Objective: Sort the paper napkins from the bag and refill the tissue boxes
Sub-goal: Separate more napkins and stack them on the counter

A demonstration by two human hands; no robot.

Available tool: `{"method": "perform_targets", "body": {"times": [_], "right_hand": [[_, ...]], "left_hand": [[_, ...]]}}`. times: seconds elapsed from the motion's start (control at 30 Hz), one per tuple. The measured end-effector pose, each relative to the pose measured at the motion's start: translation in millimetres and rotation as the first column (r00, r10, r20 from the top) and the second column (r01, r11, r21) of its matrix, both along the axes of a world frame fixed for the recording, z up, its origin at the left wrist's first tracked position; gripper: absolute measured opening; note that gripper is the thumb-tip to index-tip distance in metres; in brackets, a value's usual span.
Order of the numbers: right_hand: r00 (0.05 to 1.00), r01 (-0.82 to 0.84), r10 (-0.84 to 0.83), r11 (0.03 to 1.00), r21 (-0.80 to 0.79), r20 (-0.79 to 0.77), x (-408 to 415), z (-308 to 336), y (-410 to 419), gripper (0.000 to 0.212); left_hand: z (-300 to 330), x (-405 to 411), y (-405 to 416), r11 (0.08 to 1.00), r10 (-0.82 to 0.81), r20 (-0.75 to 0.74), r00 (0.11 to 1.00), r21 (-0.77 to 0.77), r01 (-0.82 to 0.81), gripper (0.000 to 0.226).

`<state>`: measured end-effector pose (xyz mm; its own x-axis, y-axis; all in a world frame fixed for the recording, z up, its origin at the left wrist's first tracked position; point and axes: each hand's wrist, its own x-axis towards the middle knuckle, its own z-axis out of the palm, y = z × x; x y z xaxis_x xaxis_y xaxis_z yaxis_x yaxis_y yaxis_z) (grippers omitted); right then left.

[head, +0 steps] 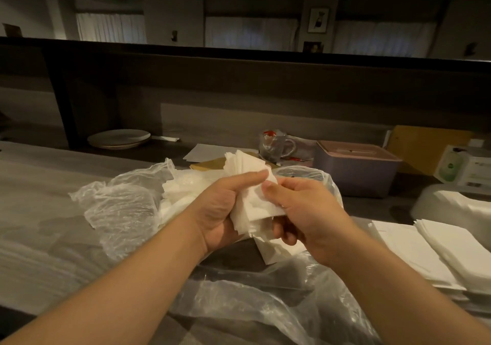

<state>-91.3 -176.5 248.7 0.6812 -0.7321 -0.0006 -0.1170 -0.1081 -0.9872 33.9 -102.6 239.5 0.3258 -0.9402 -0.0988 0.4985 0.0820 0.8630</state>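
Both hands meet over the middle of the grey tabletop (39, 198), sharing one bundle of white paper napkins (248, 185). The left hand (220, 206) has its grip wrapped around the bundle from the left, with the thumb lying along the upper edge of the top sheet. The right hand (305, 211) grasps the same bundle from the right, its thumb pressed on the front face and its fingers curled underneath. The napkins fan out unevenly above the left thumb, and their lower corners hang below the hands.

Under and behind the hands lies a crumpled clear plastic bag (117, 206), open and spread across the tabletop, with more loose white napkins (175, 193) inside it just left of the left hand. To the right, near the edge of the view, neat stacks of flat napkins (435, 249) sit side by side. Beyond them stands a white container (435, 198) holding more sheets.

Further back, a lilac tissue box (356, 171) with a pink lid stands right of centre. Beside it on the left is a glass cup (276, 145) stuffed with wrappers. A pile of pale plates (119, 138) rests at the back left, under a dark raised ledge.
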Motion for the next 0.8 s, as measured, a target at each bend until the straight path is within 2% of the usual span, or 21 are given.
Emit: {"method": "perform_targets", "body": {"times": [0.07, 0.13, 0.2, 0.27, 0.33, 0.37, 0.43, 0.53, 0.6, 0.67, 0.8], "right_hand": [[0.994, 0.058, -0.067, 0.993, -0.101, -0.086, -0.2, 0.7, -6.1, 0.025], [0.980, 0.146, -0.163, 0.978, -0.149, -0.111, -2.4, 3.4, -18.0, 0.031], [0.961, 0.201, -0.240, 0.947, -0.249, -0.138, -6.1, 5.0, -28.2, 0.026], [0.917, 0.116, -0.283, 0.862, -0.493, -0.280, -9.4, 3.0, -38.2, 0.023], [0.842, -0.085, -0.281, 0.774, -0.628, -0.460, -11.6, -0.3, -40.7, 0.022], [0.795, -0.174, -0.266, 0.761, -0.625, -0.545, -11.9, -1.9, -40.3, 0.027], [0.715, -0.290, -0.217, 0.772, -0.565, -0.665, -11.3, -5.2, -38.7, 0.055], [0.667, -0.341, -0.214, 0.763, -0.549, -0.713, -10.1, -7.4, -34.1, 0.080], [0.628, -0.347, -0.257, 0.753, -0.560, -0.734, -10.8, -6.5, -30.6, 0.081], [0.596, -0.347, -0.280, 0.755, -0.557, -0.752, -11.5, -5.9, -28.9, 0.074], [0.609, -0.302, -0.268, 0.792, -0.531, -0.747, -9.6, -6.5, -32.0, 0.053]], "left_hand": [[-0.9, 2.6, -0.7, 0.999, 0.019, -0.005, 1.000, 0.040, -0.018, 0.029], [0.0, 6.7, -0.6, 0.999, 0.047, -0.105, 0.993, 0.025, -0.045, 0.030], [1.7, 10.2, 0.2, 0.998, 0.054, -0.217, 0.975, -0.022, -0.060, 0.031], [2.6, 12.3, 1.7, 0.996, 0.042, -0.296, 0.954, -0.058, -0.062, 0.040], [2.3, 13.8, 1.8, 0.994, 0.038, -0.326, 0.945, -0.084, -0.069, 0.044], [2.4, 14.0, 2.0, 0.993, 0.041, -0.330, 0.943, -0.092, -0.075, 0.045], [1.3, 15.4, 0.9, 0.991, 0.044, -0.337, 0.940, -0.107, -0.085, 0.050], [-0.1, 17.1, -2.0, 0.988, 0.057, -0.340, 0.939, -0.119, -0.103, 0.046], [-0.8, 18.0, -3.1, 0.988, 0.069, -0.339, 0.938, -0.105, -0.110, 0.042], [-2.1, 20.0, -4.4, 0.991, 0.056, -0.330, 0.942, -0.100, -0.094, 0.055], [-4.6, 21.8, -6.3, 0.994, 0.045, -0.330, 0.943, -0.082, -0.076, 0.067]]}}
